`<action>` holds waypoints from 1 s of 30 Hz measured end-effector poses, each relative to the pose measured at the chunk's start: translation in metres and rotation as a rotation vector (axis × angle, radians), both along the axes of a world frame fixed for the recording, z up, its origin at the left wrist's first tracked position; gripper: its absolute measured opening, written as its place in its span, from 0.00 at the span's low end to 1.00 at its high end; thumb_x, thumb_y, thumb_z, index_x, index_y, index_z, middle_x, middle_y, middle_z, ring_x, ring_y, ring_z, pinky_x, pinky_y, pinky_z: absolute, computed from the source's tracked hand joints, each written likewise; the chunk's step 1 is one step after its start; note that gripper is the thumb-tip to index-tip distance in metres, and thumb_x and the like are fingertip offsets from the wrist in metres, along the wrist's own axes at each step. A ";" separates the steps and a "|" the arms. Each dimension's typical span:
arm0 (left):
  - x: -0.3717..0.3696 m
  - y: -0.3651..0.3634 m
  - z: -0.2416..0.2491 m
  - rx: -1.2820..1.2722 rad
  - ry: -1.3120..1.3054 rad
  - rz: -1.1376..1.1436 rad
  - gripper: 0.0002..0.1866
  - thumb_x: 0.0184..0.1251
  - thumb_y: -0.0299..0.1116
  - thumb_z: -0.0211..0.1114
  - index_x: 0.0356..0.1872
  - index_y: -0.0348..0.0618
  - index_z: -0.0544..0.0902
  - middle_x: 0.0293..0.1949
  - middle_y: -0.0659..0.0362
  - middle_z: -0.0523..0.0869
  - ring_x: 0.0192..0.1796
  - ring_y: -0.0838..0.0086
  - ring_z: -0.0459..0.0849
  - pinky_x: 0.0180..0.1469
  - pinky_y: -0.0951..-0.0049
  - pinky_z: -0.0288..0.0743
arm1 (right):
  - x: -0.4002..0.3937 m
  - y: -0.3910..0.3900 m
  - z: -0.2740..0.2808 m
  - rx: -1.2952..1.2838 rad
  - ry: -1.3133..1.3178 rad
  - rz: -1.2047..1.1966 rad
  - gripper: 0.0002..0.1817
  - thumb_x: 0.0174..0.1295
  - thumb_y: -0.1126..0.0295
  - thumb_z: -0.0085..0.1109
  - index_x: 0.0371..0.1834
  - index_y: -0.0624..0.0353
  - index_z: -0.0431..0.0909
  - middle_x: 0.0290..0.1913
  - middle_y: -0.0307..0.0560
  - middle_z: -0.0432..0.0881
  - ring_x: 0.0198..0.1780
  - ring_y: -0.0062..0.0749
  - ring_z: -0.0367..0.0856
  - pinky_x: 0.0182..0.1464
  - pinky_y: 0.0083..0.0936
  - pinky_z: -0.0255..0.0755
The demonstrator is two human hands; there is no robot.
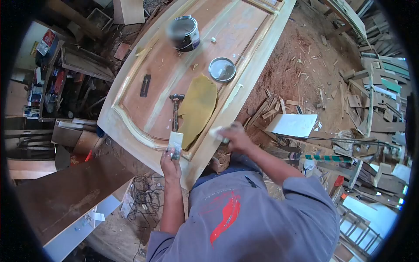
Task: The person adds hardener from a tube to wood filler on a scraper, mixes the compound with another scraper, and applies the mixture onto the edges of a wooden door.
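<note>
My left hand [170, 163] is closed on a flat scraper [176, 140] with a pale blade, held upright over the near edge of a wooden door panel [150, 98]. Over the panel's right border, my right hand [235, 137] is closed round a blurred whitish tool [216, 132]. Between the hands lies a yellow sheet [198, 109] with a ragged edge. A hammer [175, 111] rests just left of it. Further up the panel stand an open can [183, 35] and its round lid [222, 69]. A small black tool [145, 85] lies to the left.
Wood scraps and a white board [291, 125] lie on the dirt floor at the right. A brown board [74, 196] is at the lower left, near a tangle of cables [147, 192]. Shelves [46, 78] stand at the upper left.
</note>
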State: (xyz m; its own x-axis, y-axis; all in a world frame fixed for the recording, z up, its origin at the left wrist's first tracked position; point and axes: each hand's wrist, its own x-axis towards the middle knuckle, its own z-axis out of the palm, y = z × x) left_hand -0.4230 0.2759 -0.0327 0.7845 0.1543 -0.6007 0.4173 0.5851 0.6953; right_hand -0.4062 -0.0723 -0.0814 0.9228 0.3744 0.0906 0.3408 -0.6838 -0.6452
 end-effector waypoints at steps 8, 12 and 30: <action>-0.014 -0.010 0.037 0.029 0.024 -0.030 0.12 0.72 0.25 0.61 0.53 0.33 0.79 0.46 0.55 0.86 0.48 0.68 0.86 0.58 0.66 0.81 | 0.171 -0.112 0.007 -0.341 -0.101 -0.563 0.10 0.55 0.69 0.56 0.35 0.57 0.86 0.36 0.60 0.87 0.42 0.61 0.85 0.47 0.55 0.78; -0.028 -0.011 0.042 0.065 0.027 -0.035 0.10 0.71 0.25 0.61 0.51 0.35 0.80 0.44 0.57 0.87 0.48 0.70 0.86 0.56 0.69 0.79 | 0.199 -0.116 -0.019 -0.443 0.165 -0.498 0.10 0.58 0.68 0.56 0.35 0.58 0.87 0.39 0.61 0.87 0.45 0.59 0.86 0.51 0.51 0.80; -0.049 0.028 0.061 -0.001 0.016 -0.211 0.12 0.70 0.25 0.65 0.52 0.35 0.81 0.45 0.58 0.87 0.47 0.73 0.85 0.53 0.72 0.78 | 0.053 0.051 0.013 -0.491 0.292 -0.361 0.11 0.54 0.70 0.56 0.31 0.62 0.88 0.38 0.58 0.88 0.47 0.52 0.85 0.49 0.45 0.81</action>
State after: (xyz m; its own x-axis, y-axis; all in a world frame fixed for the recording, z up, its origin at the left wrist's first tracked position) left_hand -0.4724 0.3043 0.0283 0.7897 -0.0130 -0.6134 0.5416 0.4843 0.6870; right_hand -0.3529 -0.0212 -0.0680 0.9586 -0.0275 -0.2835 -0.1049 -0.9594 -0.2617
